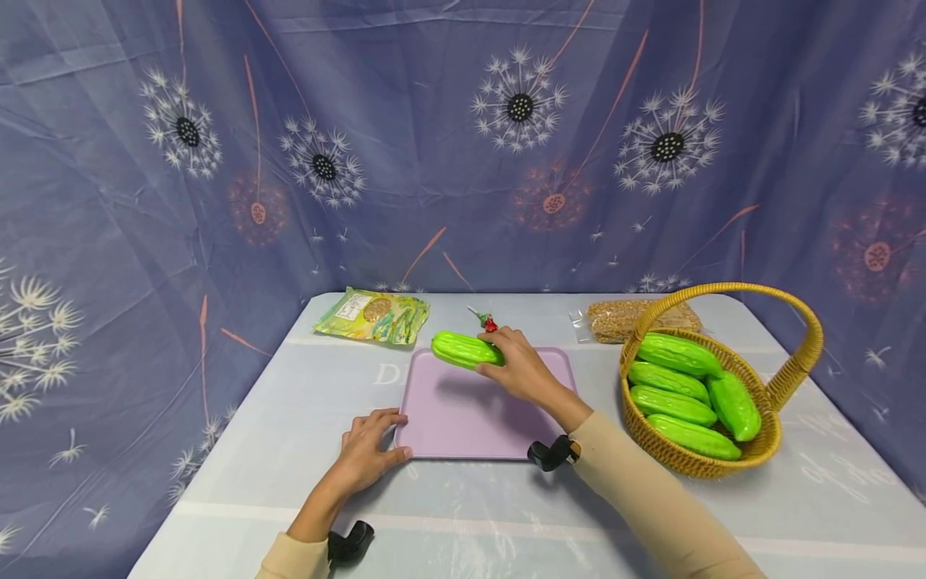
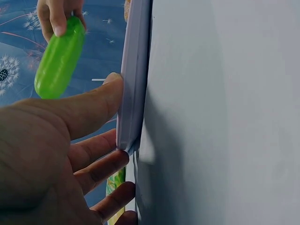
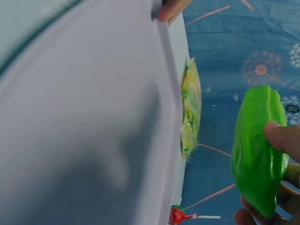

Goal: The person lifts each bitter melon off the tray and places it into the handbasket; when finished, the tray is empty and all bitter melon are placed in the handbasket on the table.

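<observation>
A green ridged gourd [image 1: 463, 350] is held in my right hand [image 1: 517, 366], above the far part of a pale purple tray [image 1: 470, 418]. In the right wrist view the thumb lies across the gourd [image 3: 258, 150], with fingers curled behind it. My left hand [image 1: 369, 450] holds the tray's near left corner, thumb at the front edge and fingers along the left side. The left wrist view shows the left thumb [image 2: 96, 105] against the tray rim [image 2: 133, 70]. A wicker basket [image 1: 640, 426] with several similar green gourds [image 1: 673, 404] stands to the right.
At the back left lies a green and yellow packet [image 1: 376, 316]. A small red and green wrapped lollipop [image 1: 486, 319] is behind the tray. A clear bag of brown grain-like pieces [image 1: 615, 322] lies back right, behind the basket's tall arched handle [image 1: 803, 322]. A dandelion-print curtain surrounds the table.
</observation>
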`<act>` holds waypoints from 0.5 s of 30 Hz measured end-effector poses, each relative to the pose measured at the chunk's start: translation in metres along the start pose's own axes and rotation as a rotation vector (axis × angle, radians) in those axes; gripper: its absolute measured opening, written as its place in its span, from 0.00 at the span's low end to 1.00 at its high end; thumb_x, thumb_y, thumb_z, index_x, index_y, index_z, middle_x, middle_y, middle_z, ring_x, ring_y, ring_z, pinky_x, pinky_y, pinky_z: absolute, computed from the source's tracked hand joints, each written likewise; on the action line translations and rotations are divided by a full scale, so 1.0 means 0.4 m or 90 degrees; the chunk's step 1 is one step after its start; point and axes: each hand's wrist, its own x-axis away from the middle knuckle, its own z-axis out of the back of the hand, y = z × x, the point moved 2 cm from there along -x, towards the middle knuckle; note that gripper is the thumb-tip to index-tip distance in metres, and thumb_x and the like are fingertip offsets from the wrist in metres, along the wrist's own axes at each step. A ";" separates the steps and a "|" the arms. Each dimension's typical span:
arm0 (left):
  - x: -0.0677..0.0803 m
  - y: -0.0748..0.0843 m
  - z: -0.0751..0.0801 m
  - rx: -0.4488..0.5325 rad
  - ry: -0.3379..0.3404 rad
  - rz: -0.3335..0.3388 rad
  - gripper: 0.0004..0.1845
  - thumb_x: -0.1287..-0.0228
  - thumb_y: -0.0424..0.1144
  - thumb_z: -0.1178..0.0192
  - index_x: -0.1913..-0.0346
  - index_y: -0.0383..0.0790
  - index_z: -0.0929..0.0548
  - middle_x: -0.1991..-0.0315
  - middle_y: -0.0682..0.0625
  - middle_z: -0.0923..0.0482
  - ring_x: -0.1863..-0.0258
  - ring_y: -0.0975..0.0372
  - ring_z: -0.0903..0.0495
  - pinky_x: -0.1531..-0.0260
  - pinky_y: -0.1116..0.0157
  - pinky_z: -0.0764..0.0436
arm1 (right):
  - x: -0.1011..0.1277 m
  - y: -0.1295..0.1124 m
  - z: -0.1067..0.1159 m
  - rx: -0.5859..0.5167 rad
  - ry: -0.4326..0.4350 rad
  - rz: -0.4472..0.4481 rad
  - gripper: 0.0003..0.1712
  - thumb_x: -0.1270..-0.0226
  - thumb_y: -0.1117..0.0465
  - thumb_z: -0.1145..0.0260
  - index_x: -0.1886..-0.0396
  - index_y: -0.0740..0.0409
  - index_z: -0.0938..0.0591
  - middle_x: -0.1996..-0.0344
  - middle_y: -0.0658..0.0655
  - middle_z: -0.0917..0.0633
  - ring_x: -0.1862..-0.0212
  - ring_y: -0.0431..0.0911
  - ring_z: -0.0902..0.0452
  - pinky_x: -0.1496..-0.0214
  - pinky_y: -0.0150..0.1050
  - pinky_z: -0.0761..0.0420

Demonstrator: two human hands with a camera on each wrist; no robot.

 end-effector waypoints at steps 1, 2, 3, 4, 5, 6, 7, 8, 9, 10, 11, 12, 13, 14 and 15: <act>0.000 0.000 0.000 0.000 -0.001 0.000 0.24 0.50 0.42 0.31 0.47 0.43 0.21 0.39 0.46 0.27 0.41 0.48 0.35 0.49 0.49 0.41 | 0.008 -0.001 0.007 0.001 0.005 0.003 0.31 0.42 0.53 0.31 0.39 0.55 0.25 0.49 0.55 0.22 0.50 0.49 0.30 0.52 0.43 0.29; 0.000 0.000 0.000 0.000 -0.002 0.001 0.24 0.50 0.42 0.31 0.47 0.43 0.21 0.38 0.46 0.27 0.40 0.48 0.35 0.49 0.50 0.41 | 0.015 -0.003 0.015 0.003 0.011 0.004 0.31 0.43 0.52 0.31 0.40 0.55 0.25 0.50 0.55 0.22 0.51 0.49 0.30 0.53 0.42 0.29; 0.001 0.000 0.000 -0.001 -0.003 0.001 0.24 0.50 0.42 0.31 0.47 0.43 0.21 0.38 0.46 0.27 0.40 0.48 0.35 0.49 0.50 0.41 | 0.022 -0.005 0.023 0.004 0.017 0.008 0.31 0.43 0.52 0.31 0.40 0.55 0.25 0.50 0.55 0.21 0.51 0.49 0.30 0.53 0.42 0.29; 0.001 0.000 0.000 0.000 -0.003 0.002 0.24 0.50 0.42 0.31 0.47 0.43 0.21 0.38 0.46 0.28 0.40 0.48 0.35 0.49 0.50 0.41 | 0.029 -0.006 0.031 0.007 0.024 0.011 0.31 0.43 0.52 0.31 0.40 0.54 0.25 0.51 0.55 0.21 0.51 0.48 0.29 0.54 0.41 0.29; 0.001 0.000 0.000 0.000 -0.003 0.002 0.24 0.49 0.42 0.31 0.47 0.43 0.21 0.38 0.46 0.28 0.40 0.48 0.35 0.49 0.49 0.41 | 0.036 -0.007 0.040 0.008 0.030 0.015 0.30 0.43 0.52 0.31 0.40 0.55 0.24 0.51 0.55 0.21 0.52 0.48 0.29 0.55 0.41 0.29; 0.001 0.000 0.001 0.000 -0.003 0.002 0.25 0.49 0.42 0.31 0.47 0.43 0.21 0.38 0.46 0.28 0.40 0.48 0.35 0.49 0.49 0.41 | 0.042 -0.008 0.048 0.008 0.035 0.018 0.30 0.43 0.51 0.31 0.40 0.54 0.24 0.52 0.55 0.21 0.52 0.48 0.29 0.56 0.41 0.29; 0.001 0.001 0.001 0.000 -0.003 0.001 0.25 0.49 0.42 0.31 0.47 0.42 0.21 0.38 0.46 0.28 0.40 0.48 0.35 0.49 0.49 0.41 | 0.049 -0.009 0.057 0.011 0.042 0.021 0.30 0.43 0.51 0.31 0.40 0.54 0.24 0.52 0.54 0.20 0.53 0.48 0.29 0.57 0.40 0.29; 0.002 0.001 0.002 0.000 -0.003 0.001 0.25 0.49 0.42 0.31 0.47 0.43 0.21 0.38 0.46 0.28 0.40 0.48 0.35 0.49 0.49 0.41 | 0.055 -0.009 0.066 0.014 0.047 0.024 0.30 0.43 0.51 0.31 0.41 0.54 0.24 0.53 0.54 0.20 0.53 0.47 0.29 0.57 0.40 0.29; 0.002 0.001 0.002 0.000 -0.003 0.001 0.25 0.49 0.42 0.31 0.47 0.42 0.21 0.38 0.46 0.28 0.40 0.48 0.35 0.49 0.49 0.41 | 0.062 -0.010 0.076 0.013 0.052 0.029 0.30 0.43 0.51 0.31 0.41 0.55 0.24 0.53 0.55 0.20 0.54 0.47 0.29 0.57 0.41 0.29; 0.002 0.002 0.002 -0.001 -0.003 0.001 0.24 0.49 0.42 0.31 0.47 0.43 0.21 0.38 0.46 0.28 0.40 0.48 0.35 0.49 0.49 0.41 | 0.068 -0.010 0.085 0.014 0.057 0.030 0.30 0.43 0.51 0.31 0.41 0.55 0.24 0.53 0.55 0.20 0.54 0.47 0.29 0.57 0.41 0.29; 0.002 0.002 0.003 0.000 -0.004 0.001 0.24 0.50 0.42 0.31 0.47 0.43 0.21 0.38 0.46 0.28 0.40 0.48 0.35 0.49 0.50 0.41 | 0.075 -0.010 0.094 0.014 0.061 0.032 0.30 0.43 0.51 0.31 0.41 0.56 0.24 0.53 0.55 0.20 0.54 0.47 0.29 0.57 0.42 0.29; 0.002 0.002 0.003 0.000 -0.005 0.001 0.25 0.50 0.43 0.31 0.47 0.43 0.21 0.38 0.46 0.28 0.40 0.48 0.35 0.49 0.50 0.41 | 0.081 -0.011 0.104 0.013 0.066 0.034 0.30 0.43 0.52 0.30 0.41 0.57 0.23 0.53 0.55 0.20 0.54 0.48 0.29 0.56 0.42 0.28; 0.001 0.002 0.002 0.001 -0.006 0.001 0.25 0.50 0.43 0.31 0.47 0.42 0.21 0.38 0.46 0.28 0.40 0.48 0.35 0.49 0.50 0.41 | 0.088 -0.012 0.113 0.014 0.072 0.036 0.30 0.43 0.52 0.30 0.42 0.57 0.23 0.53 0.56 0.20 0.53 0.48 0.28 0.55 0.43 0.28; 0.001 0.002 0.002 0.002 -0.007 0.001 0.25 0.49 0.43 0.31 0.47 0.42 0.21 0.38 0.46 0.28 0.40 0.48 0.35 0.50 0.50 0.41 | 0.094 -0.011 0.122 0.014 0.077 0.039 0.30 0.43 0.53 0.30 0.42 0.58 0.23 0.52 0.56 0.19 0.53 0.48 0.28 0.54 0.44 0.27; 0.001 0.003 0.002 0.003 -0.008 0.002 0.25 0.49 0.43 0.31 0.47 0.42 0.21 0.38 0.46 0.28 0.40 0.48 0.35 0.49 0.50 0.41 | 0.100 -0.011 0.131 0.017 0.081 0.042 0.30 0.43 0.53 0.30 0.42 0.58 0.24 0.52 0.57 0.19 0.52 0.49 0.28 0.54 0.45 0.27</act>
